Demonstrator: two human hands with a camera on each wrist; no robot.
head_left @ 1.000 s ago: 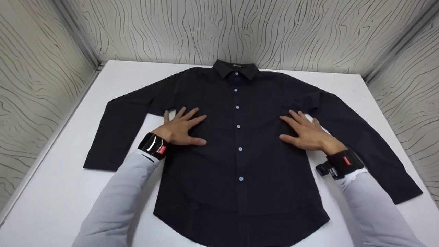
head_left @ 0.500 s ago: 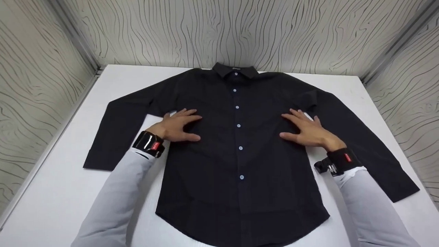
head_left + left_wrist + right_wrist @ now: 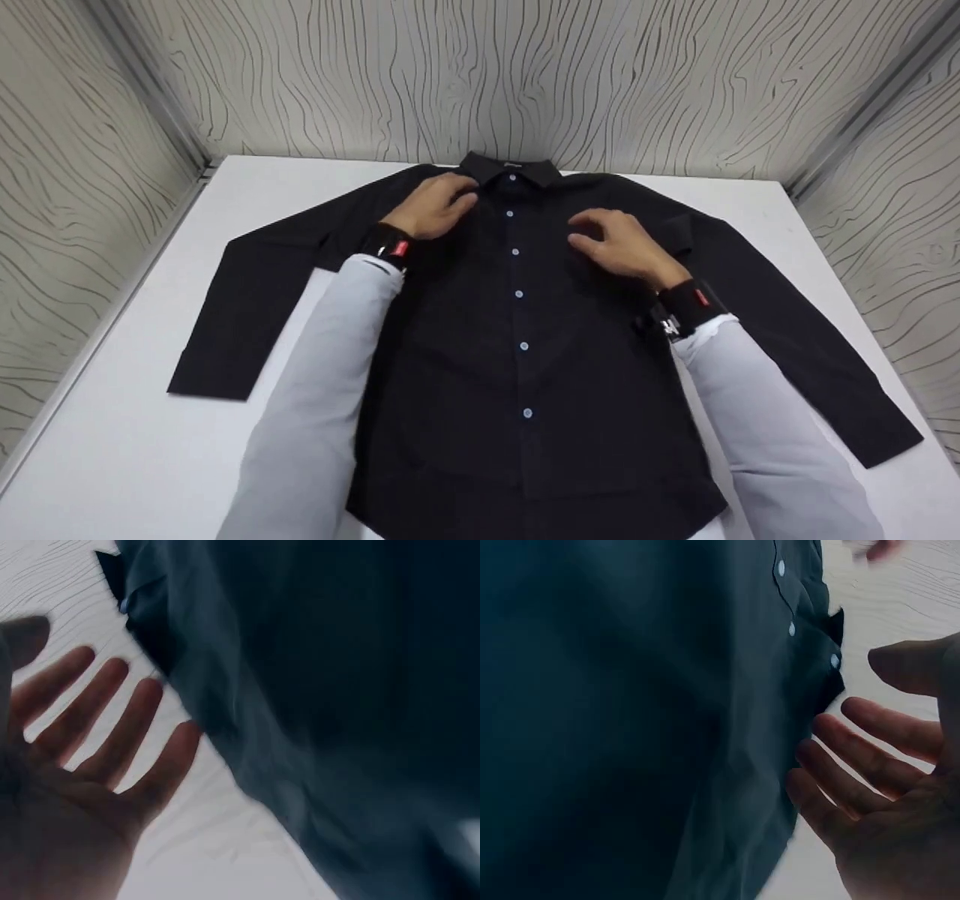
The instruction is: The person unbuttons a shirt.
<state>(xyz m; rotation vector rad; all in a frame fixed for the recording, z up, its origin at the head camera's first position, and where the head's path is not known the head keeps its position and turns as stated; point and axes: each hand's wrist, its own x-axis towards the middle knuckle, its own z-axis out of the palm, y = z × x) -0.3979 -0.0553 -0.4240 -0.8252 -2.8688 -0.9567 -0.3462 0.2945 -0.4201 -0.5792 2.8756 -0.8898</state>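
A black long-sleeved button-up shirt [image 3: 450, 375] lies front side up, its collar [image 3: 541, 174] at the far end. Light blue buttons run down its middle. Just left of the collar, my left hand [image 3: 435, 206] is over the shoulder, its fingers loosely bent. My right hand [image 3: 619, 244] hovers over the chest on the other side, thumb apart from relaxed fingers. Both wrist views show the palm side, with separated fingers [image 3: 142, 724] and fingers [image 3: 862, 757] that hold nothing. Whether the left fingertips touch the cloth, I cannot tell.
Beneath the shirt is a white table [image 3: 127, 442]. Wood-grain patterned panels [image 3: 360, 82] rise behind it and at both sides, with grey metal posts [image 3: 142, 82] at the corners. The shirt's sleeves [image 3: 240, 322] spread out to left and right.
Both hands have left the sides of the chest and moved toward the collar and inward, the left farther up. Their spread fingers have become more bent. The shirt stays laid out.
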